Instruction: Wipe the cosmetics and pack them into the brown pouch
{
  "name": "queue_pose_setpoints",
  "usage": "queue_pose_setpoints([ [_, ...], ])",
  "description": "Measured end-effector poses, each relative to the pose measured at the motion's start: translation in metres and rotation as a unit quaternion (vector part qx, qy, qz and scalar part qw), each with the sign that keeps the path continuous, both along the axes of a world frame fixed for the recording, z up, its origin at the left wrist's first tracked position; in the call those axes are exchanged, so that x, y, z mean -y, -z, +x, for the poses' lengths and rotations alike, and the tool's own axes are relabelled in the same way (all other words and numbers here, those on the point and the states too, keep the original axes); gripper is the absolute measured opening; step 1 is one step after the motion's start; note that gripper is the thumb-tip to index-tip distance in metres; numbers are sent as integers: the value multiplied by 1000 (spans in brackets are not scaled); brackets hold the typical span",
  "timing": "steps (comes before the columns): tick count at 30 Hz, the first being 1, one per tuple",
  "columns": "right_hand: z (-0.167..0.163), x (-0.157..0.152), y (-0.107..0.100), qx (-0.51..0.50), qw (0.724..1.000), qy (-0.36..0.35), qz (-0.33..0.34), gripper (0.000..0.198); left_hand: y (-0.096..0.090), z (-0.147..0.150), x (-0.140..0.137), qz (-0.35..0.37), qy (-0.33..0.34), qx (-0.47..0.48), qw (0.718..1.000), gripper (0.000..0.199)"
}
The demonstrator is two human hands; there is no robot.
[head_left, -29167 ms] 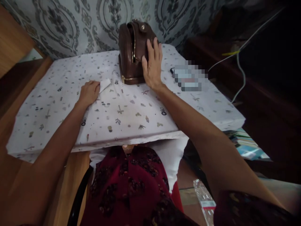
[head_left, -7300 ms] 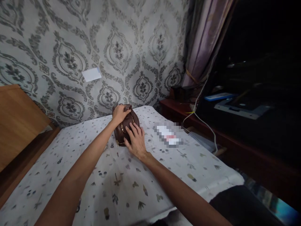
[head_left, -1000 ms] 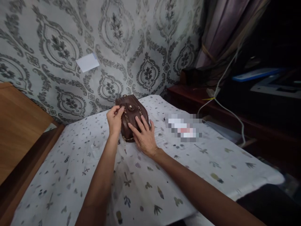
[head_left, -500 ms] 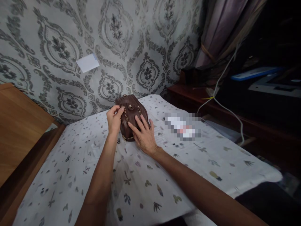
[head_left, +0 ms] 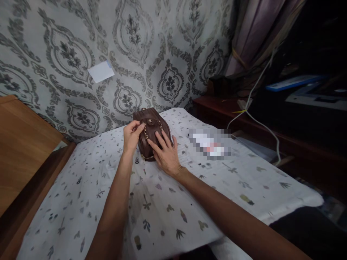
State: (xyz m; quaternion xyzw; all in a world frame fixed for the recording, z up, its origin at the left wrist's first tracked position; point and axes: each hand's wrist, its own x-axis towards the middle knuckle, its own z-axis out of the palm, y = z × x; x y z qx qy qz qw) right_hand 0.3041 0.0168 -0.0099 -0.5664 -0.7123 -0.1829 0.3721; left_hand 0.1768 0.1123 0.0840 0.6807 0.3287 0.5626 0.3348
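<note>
A brown leather handbag [head_left: 155, 124] with gold-coloured chain trim and a round metal stud lies on the white patterned cloth [head_left: 162, 202], close to the wall. At the bag's left side, my left hand [head_left: 132, 135] is closed, thumb and fingers pinching its upper left edge. Whether a zip pull sits in that pinch is hidden. My right hand [head_left: 167, 155] rests on the bag's near right part, fingers spread and flat against the leather.
To the right on the cloth lies a blurred-out item [head_left: 210, 144]. A wooden panel [head_left: 24, 144] stands at the left. A white cable [head_left: 267, 124] hangs by the dark red furniture [head_left: 206, 106] on the right. White paper [head_left: 101, 71] is on the patterned wall.
Hardly anything differs. The left hand's fingertips have shifted very slightly at the bag's edge; the right hand stays in place on the bag.
</note>
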Motion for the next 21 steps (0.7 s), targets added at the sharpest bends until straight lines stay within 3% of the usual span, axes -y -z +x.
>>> queue_pose_setpoints([
  [5,1,1,0,-1,1000,-8,10,50,-2,0,3,-1,5,-25,1000,24],
  [8,1,3,-1,-17,1000,-3,23,47,-7,5,10,60,-56,-113,990,13],
  [9,1,4,-1,-27,999,3,25,46,-10,7,13,97,-88,-159,979,8],
  [11,0,6,-2,-48,998,15,26,43,-17,15,17,172,-131,-249,944,19],
  [14,0,9,-4,-73,996,33,30,40,-27,28,19,239,-113,-330,906,28],
  [18,0,10,-4,-82,995,41,41,38,-33,45,12,231,-84,-345,906,8],
  [21,1,10,-4,-78,996,33,33,39,-31,51,3,171,-107,-313,928,12],
])
